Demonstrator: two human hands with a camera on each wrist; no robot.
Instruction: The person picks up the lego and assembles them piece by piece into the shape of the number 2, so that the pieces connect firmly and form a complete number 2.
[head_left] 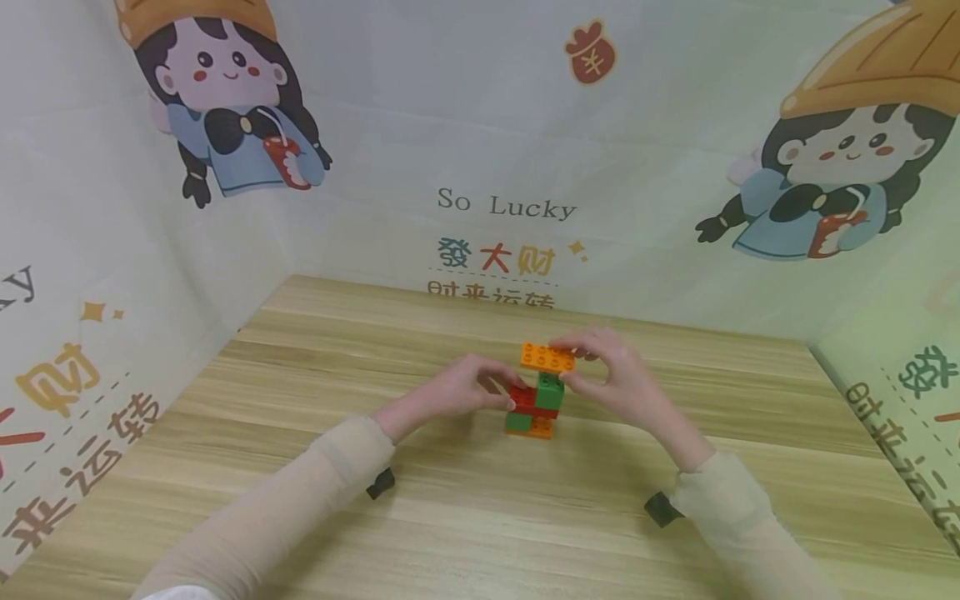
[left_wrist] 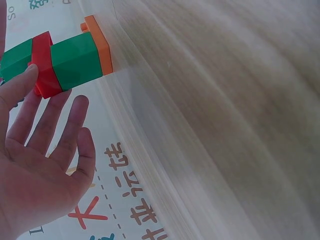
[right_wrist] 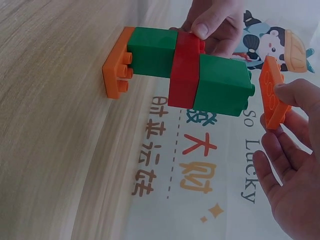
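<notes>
A stack of toy building blocks stands on the table: an orange plate (right_wrist: 114, 65) at the bottom, a green block (right_wrist: 152, 51) on it, then a red block (right_wrist: 184, 70), and an upper green block (right_wrist: 222, 85) on one end of the red. My left hand (head_left: 467, 386) pinches the red block, thumb on its studded side. In my right hand (head_left: 618, 379) a second orange plate (head_left: 542, 357) is pinched between thumb and fingers. It hangs just above the upper green block, with a gap visible in the right wrist view.
The wooden table (head_left: 300, 333) carries the stack near its middle. Printed cloth (head_left: 375, 125) rises behind and at both sides. Dark pieces (head_left: 382, 483) sit by both wrists.
</notes>
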